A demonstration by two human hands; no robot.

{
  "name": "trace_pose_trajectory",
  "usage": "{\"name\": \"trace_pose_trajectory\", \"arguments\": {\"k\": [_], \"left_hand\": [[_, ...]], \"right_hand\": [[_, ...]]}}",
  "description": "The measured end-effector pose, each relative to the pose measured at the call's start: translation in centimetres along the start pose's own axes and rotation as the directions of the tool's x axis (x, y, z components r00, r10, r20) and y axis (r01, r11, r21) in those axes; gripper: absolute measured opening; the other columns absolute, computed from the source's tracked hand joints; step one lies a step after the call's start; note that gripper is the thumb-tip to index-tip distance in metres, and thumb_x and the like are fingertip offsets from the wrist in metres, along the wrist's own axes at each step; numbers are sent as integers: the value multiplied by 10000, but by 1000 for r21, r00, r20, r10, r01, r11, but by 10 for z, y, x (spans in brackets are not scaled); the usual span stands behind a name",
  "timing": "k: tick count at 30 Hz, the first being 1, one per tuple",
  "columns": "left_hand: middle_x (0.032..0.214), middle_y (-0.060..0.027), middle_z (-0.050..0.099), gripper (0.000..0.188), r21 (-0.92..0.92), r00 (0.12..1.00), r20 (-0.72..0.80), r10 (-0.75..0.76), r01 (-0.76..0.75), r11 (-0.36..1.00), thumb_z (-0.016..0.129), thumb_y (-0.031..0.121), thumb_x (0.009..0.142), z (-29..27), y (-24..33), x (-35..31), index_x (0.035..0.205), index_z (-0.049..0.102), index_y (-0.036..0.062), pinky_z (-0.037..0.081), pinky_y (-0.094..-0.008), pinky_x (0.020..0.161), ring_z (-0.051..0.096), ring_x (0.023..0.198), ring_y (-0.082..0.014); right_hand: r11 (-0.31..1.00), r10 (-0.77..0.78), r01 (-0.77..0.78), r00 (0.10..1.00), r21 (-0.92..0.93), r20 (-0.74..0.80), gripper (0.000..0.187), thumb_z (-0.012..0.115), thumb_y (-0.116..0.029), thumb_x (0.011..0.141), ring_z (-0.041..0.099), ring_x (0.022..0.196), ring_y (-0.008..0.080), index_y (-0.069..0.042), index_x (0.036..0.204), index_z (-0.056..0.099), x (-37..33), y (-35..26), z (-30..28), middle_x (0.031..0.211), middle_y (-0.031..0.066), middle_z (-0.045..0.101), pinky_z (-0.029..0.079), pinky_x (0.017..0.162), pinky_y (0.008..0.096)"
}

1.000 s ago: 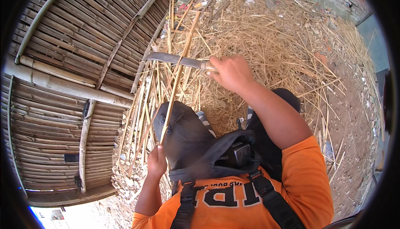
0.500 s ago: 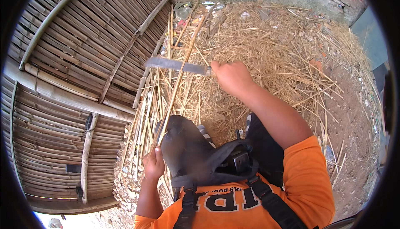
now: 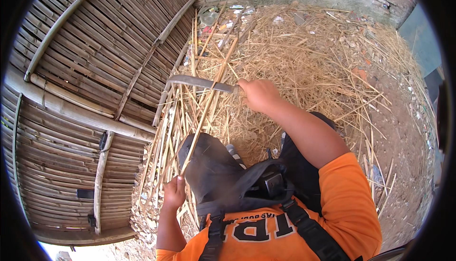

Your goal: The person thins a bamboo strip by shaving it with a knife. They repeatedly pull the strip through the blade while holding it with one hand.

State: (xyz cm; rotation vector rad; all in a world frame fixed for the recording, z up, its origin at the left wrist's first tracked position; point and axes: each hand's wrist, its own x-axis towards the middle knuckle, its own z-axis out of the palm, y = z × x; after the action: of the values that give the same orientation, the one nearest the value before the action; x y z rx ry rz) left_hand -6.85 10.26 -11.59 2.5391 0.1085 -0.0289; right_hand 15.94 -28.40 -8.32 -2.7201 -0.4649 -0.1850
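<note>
Head view, centre of frame: we are finding the knife handle hidden inside the clenched right hand (image 3: 259, 95), and the strip's lower end hidden in the gripping left hand (image 3: 175, 192). Curved grey blade (image 3: 199, 82) is crossing the thin bamboo strip (image 3: 206, 107); against the earlier frame we are seeing it sitting lower on the strip. Split pale slats (image 3: 166, 137) are lying beside a woven bamboo panel (image 3: 71, 95), upper left; dry straw (image 3: 304, 57) is covering the ground, upper right.
</note>
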Motion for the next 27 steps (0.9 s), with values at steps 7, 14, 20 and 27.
{"name": "trace_pose_trajectory", "arguments": {"k": [7, 14, 20, 27], "left_hand": [[590, -70, 512, 480, -89, 991, 126, -42, 53, 995, 421, 336, 1097, -12, -2, -18, 793, 561, -9, 404, -385, 544, 472, 542, -168], [567, -150, 554, 439, 110, 999, 41, 16, -21, 994, 435, 312, 1089, -21, -21, -23, 842, 610, -7, 425, -445, 531, 567, 515, -274], [593, -71, 509, 486, -76, 986, 123, -113, 123, 989, 434, 368, 1095, -12, -19, -26, 835, 594, -10, 407, -365, 548, 461, 562, -161], [625, -94, 568, 507, -65, 995, 87, -58, 64, 996, 417, 384, 1096, -15, -30, -29, 853, 613, -15, 423, -373, 556, 515, 578, -181]], "right_hand": [[939, -271, 239, 957, -249, -104, 89, 643, -100, 900, 679, 605, 238, -120, 983, 618, -1, 11, 4, 639, 59, 623, 536, 574, 413], [991, -31, 40, 997, -125, 76, 236, 679, -73, 832, 711, 699, 275, -103, 1064, 650, 13, 24, -6, 771, 102, 702, 559, 653, 435], [998, 12, -19, 993, 60, 120, 200, 692, -113, 838, 712, 744, 271, -102, 1035, 658, -4, 12, -2, 795, 111, 695, 560, 666, 432], [953, -211, 233, 969, -193, 127, 87, 629, -135, 971, 647, 618, 170, -129, 1053, 654, 6, 0, 8, 769, 46, 671, 543, 572, 424]]}}
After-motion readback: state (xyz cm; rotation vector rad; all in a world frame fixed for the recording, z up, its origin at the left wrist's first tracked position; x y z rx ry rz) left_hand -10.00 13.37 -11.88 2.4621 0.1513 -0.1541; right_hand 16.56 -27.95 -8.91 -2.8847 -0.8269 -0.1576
